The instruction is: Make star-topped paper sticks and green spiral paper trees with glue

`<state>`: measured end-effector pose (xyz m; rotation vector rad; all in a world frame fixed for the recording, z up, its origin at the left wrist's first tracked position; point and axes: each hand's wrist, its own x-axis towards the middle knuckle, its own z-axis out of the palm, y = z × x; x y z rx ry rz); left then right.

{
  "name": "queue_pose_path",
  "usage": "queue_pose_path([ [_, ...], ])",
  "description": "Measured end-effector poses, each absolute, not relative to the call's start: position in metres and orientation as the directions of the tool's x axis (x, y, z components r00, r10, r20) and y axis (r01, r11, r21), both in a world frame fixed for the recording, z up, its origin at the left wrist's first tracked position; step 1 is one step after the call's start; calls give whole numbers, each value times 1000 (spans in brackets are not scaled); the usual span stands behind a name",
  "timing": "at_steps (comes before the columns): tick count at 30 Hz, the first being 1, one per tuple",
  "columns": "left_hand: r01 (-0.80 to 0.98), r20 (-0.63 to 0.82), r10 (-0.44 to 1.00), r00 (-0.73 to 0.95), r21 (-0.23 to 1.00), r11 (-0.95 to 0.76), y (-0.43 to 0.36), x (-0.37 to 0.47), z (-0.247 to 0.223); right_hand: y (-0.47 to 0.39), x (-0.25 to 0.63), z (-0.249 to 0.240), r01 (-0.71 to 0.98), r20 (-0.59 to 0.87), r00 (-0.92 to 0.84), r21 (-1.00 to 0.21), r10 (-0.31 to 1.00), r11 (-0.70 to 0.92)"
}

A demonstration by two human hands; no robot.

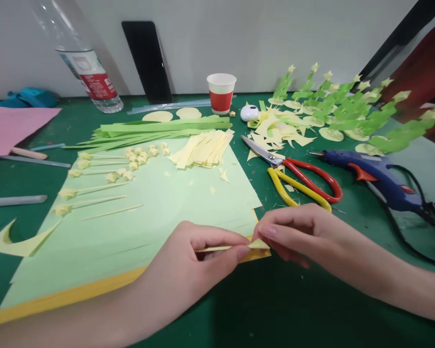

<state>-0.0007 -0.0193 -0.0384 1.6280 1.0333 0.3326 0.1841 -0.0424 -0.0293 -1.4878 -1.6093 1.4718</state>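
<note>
Between thumb and forefinger, my left hand (203, 256) pinches a pale yellow paper strip (259, 244) near the front edge of the light green sheets (159, 208). The strip's folded end sticks out to the right. My right hand (293, 234) is closed at that end, with its fingertips on the paper; the exact grip is partly hidden. Farther back on the sheets lies a pile of pale yellow strips (203, 149). Left of it are small folded paper stars (141, 157) and several strips with knotted ends (68, 193).
Scissors (275, 162) with red and yellow handles and a blue glue gun (373, 169) lie on the right. Behind them are paper scraps (275, 128) and standing green paper plants (322, 96). A paper cup (221, 94), phone (147, 60) and bottle (90, 72) stand along the back.
</note>
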Motion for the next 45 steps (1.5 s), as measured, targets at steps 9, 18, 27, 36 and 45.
queue_pose_path([
  [9, 435, -229, 783, 578, 898, -59, -22, -1, -46, -43, 181, -30, 373, -297, -233, -907, 926, -197],
  [18, 437, -242, 763, 599, 898, -58, -20, -1, -44, -48, 182, -25, 434, -167, -248, -900, 954, -44],
  [27, 345, -136, 782, 608, 933, -106, -21, 3, -47, -44, 182, -27, 367, -219, -266, -924, 939, -111],
  [36, 294, -79, 796, 600, 947, -127, -22, 4, -45, -46, 182, -29, 292, -392, -279, -904, 876, -312],
  [45, 350, -7, 787, 617, 898, -267, -22, 4, -47, -44, 182, -27, 227, -517, -272, -854, 811, -468],
])
